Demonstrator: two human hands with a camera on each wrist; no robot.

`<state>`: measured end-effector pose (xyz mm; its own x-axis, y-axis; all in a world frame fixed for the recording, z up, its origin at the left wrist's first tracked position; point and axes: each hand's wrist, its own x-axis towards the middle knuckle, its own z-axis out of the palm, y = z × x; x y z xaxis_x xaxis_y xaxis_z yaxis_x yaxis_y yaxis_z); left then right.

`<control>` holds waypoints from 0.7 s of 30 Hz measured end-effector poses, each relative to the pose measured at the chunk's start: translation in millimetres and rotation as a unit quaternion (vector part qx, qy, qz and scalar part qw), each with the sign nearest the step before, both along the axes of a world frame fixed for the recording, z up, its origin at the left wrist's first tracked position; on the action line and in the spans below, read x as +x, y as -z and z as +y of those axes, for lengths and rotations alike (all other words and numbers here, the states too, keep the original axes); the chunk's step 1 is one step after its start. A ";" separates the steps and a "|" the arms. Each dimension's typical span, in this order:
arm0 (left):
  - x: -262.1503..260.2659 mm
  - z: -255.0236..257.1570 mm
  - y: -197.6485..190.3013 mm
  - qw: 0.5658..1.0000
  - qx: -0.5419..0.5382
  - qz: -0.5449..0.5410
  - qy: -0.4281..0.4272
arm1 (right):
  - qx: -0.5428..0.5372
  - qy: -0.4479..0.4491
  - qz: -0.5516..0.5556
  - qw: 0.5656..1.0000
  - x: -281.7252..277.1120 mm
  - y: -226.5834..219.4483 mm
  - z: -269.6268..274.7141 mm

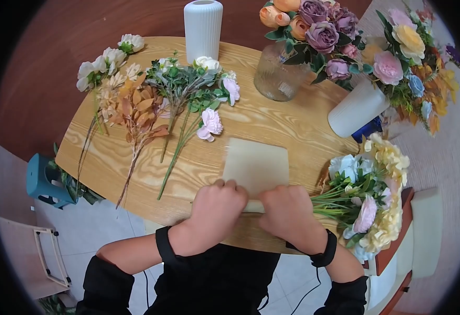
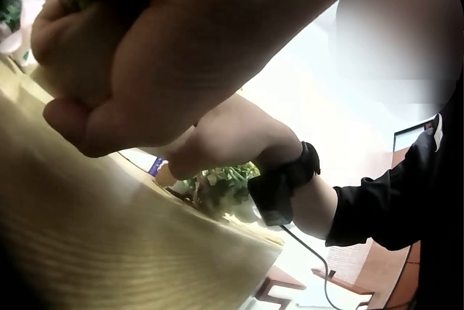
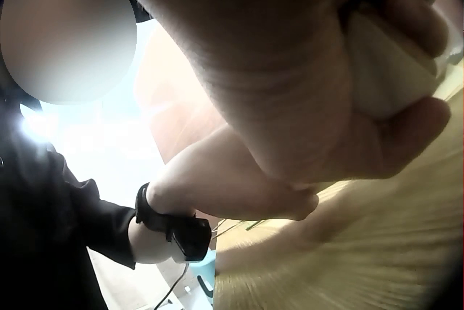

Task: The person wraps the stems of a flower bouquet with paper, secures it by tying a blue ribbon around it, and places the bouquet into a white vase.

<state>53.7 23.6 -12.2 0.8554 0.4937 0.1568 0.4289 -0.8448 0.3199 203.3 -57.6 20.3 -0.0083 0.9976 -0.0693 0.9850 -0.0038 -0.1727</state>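
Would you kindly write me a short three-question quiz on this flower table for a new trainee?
1. True or false: both hands grip the near edge of the cream sheet.
2. Which vase is empty? A) white ribbed vase B) glass vase
3. Fill in: the bouquet lies beside the ___ hand.

Key: 1 true, the left hand and right hand both grip it; 2 A; 3 right.

Paper [image 1: 256,164] between stems [image 1: 183,110] and bouquet [image 1: 369,202]

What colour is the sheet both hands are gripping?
Pale cream sheet, plain and unpatterned; clearest in the head view.
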 end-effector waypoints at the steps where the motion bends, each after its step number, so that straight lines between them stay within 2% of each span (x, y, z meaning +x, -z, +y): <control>1: -1.4 0.5 1.3 0.998 0.052 -0.044 0.000 | 0.000 -0.002 0.000 1.000 -0.9 -3.4 0.7; 5: 11.5 -7.6 -12.0 0.986 0.120 -0.106 0.042 | -0.033 0.008 0.003 0.999 -4.4 -9.5 5.4; 7: 13.1 -12.9 -14.6 1.000 -0.005 0.015 -0.001 | -0.029 0.015 0.016 0.999 -5.2 -7.0 4.6; 8: 13.1 -12.0 -18.1 1.000 -0.005 0.014 -0.001 | -0.025 0.016 0.020 0.999 -5.1 -6.4 3.5; 10: 15.9 -7.0 -26.7 0.994 -0.069 0.085 0.019 | -0.020 0.020 0.022 0.999 -5.0 -4.0 0.4; 12: 16.9 -4.5 -24.8 0.995 -0.055 0.083 0.015 | 0.077 0.027 0.029 0.996 -7.6 5.9 -1.6; 13: 16.9 -3.5 -22.3 0.996 -0.043 0.081 0.008 | 0.077 0.029 0.030 0.996 -7.5 10.2 -1.6; 15: 17.4 -0.5 -15.6 0.995 -0.045 0.083 0.010 | 0.171 -0.029 -0.032 0.984 -6.0 16.7 -2.2; 17: 18.2 -0.6 -10.5 0.995 -0.047 0.084 0.011 | 0.169 -0.033 -0.044 0.984 -4.8 21.5 -3.3; 19: 17.0 -3.9 -6.0 0.999 -0.035 0.039 0.009 | 0.168 -0.039 -0.055 0.983 -5.5 21.3 -3.0; 21: 16.2 -6.1 -8.0 0.999 -0.029 0.033 0.011 | -0.031 0.048 0.003 0.998 -7.2 10.4 -0.4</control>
<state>69.9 17.4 -4.2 0.8742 0.4805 0.0702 0.4317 -0.8352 0.3407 196.2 -58.0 10.0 0.0858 0.9878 -0.1303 0.9785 -0.1081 -0.1756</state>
